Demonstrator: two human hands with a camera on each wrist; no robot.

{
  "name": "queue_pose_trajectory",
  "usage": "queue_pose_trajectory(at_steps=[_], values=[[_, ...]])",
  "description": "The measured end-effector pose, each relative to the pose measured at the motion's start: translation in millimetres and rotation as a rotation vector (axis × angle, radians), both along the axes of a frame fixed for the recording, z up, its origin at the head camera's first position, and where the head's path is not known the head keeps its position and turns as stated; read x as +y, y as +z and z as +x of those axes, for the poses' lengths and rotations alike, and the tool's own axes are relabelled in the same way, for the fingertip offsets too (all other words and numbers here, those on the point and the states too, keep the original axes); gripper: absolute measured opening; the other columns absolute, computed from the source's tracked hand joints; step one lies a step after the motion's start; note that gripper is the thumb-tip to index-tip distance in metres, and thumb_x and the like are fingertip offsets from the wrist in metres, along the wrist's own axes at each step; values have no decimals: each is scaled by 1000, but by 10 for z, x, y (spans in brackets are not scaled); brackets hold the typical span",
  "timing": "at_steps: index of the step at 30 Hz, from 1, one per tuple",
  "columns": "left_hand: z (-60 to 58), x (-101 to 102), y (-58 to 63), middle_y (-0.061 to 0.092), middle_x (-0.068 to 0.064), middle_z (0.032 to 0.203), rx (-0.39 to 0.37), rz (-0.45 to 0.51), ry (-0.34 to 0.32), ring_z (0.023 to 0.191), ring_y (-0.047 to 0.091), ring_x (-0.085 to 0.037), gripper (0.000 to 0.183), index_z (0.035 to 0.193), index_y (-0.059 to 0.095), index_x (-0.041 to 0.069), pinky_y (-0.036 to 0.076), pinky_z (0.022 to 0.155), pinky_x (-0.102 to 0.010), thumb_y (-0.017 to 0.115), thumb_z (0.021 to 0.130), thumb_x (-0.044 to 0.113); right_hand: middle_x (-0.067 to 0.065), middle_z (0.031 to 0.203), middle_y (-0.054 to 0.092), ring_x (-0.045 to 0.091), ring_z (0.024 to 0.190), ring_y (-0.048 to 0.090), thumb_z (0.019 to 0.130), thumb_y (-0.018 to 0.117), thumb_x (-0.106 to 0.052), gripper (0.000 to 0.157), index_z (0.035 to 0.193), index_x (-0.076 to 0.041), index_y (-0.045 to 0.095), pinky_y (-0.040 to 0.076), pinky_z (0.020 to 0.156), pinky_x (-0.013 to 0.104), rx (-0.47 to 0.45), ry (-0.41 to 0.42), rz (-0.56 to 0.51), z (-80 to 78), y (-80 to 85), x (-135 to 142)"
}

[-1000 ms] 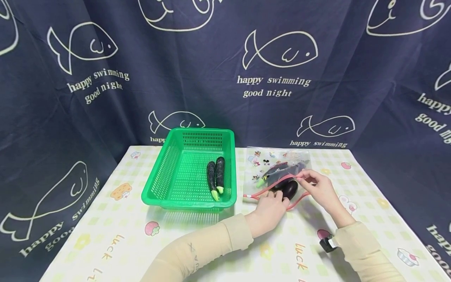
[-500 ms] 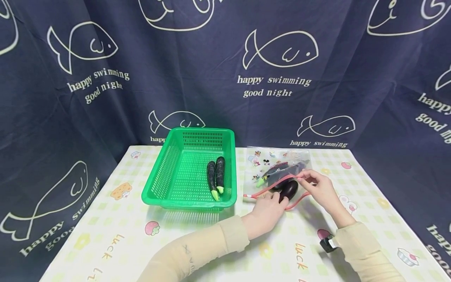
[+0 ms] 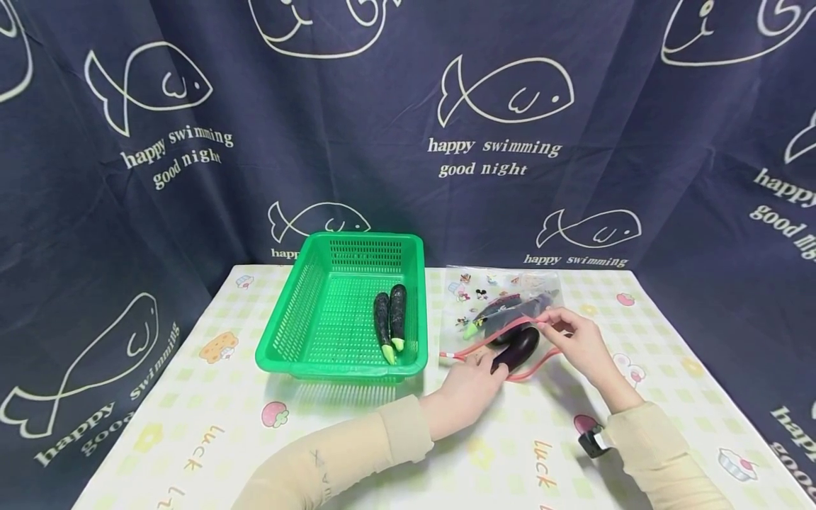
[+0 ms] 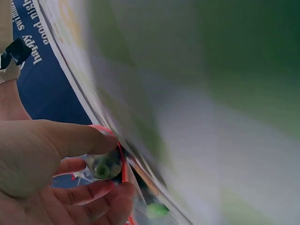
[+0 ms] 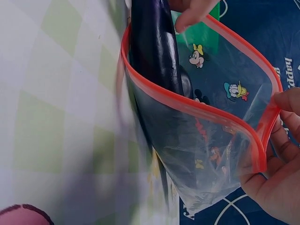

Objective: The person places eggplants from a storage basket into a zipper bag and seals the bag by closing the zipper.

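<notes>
Left hand (image 3: 464, 394): thumb on one side, fingers on the other, curved round the near part of a dark glossy eggplant (image 3: 521, 348); a green stem end (image 4: 102, 170) shows between them in the left wrist view. Firmness of hold: cannot tell. Right hand (image 3: 579, 345): thumb and fingers pinched together on the red rim (image 5: 187, 105) of a clear printed bag (image 3: 462, 301), at the right end of its mouth, which gapes. The eggplant lies slantwise in that mouth, far end between the two strips of rim, near end toward the left hand. Change over the last second: left hand has shifted left and toward the table's near edge, baring more of the dark body; far end looks much where it was. Reading: fingers worked back toward the stem more than the eggplant travelled. For the work, judged only: eggplant part-way through the mouth, transfer unfinished. Deeper in the bag, other dark vegetables (image 3: 519, 312), count unclear. Bag lies by the far edge of the table (image 3: 217, 397), right half. Left of it, a green basket (image 3: 350, 368) carries two slim black vegetables (image 3: 398, 315) along its right wall, stem ends toward its near right corner; these appear unchanged.
</notes>
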State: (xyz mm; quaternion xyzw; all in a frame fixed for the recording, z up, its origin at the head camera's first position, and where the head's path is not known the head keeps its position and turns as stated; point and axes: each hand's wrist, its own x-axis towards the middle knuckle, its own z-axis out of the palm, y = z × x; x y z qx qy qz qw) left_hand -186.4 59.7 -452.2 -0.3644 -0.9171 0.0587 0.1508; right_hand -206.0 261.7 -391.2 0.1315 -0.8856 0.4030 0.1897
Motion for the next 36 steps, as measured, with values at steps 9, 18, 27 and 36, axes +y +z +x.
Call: queue_pose_trajectory(at_steps=[9, 18, 27, 36], values=[[-44, -102, -74, 57, -5, 105, 68, 64, -101, 91, 59, -14, 27, 107, 51, 17, 51, 54, -25, 64, 86, 27, 20, 90, 66, 2, 66, 58, 85, 64, -1, 11, 96, 2, 66, 45, 61, 14, -7, -4, -2, 10, 3, -4], [-41, -103, -39, 56, -7, 111, 29, 60, -124, 92, 57, -15, 22, 106, 51, 17, 52, 54, -26, 62, 89, 24, 21, 90, 66, 2, 66, 57, 85, 64, 0, 10, 95, 3, 66, 44, 62, 13, 4, -10, 14, 21, 26, -29], [-33, -57, 13, 55, -6, 114, 21, 25, -123, 100, 55, -17, 18, 105, 53, 16, 54, 64, -26, 61, 90, 22, 21, 90, 66, 4, 66, 58, 85, 64, 0, 10, 95, 3, 66, 44, 63, 14, 2, -12, 19, 30, 47, -38], [-36, 14, 15, 54, -4, 109, 40, 2, -109, 95, 52, -17, 13, 104, 56, 16, 52, 73, -27, 59, 91, 17, 20, 89, 66, 3, 66, 58, 85, 65, -1, 10, 95, 2, 66, 44, 62, 14, 2, -7, 13, 18, 32, -30]])
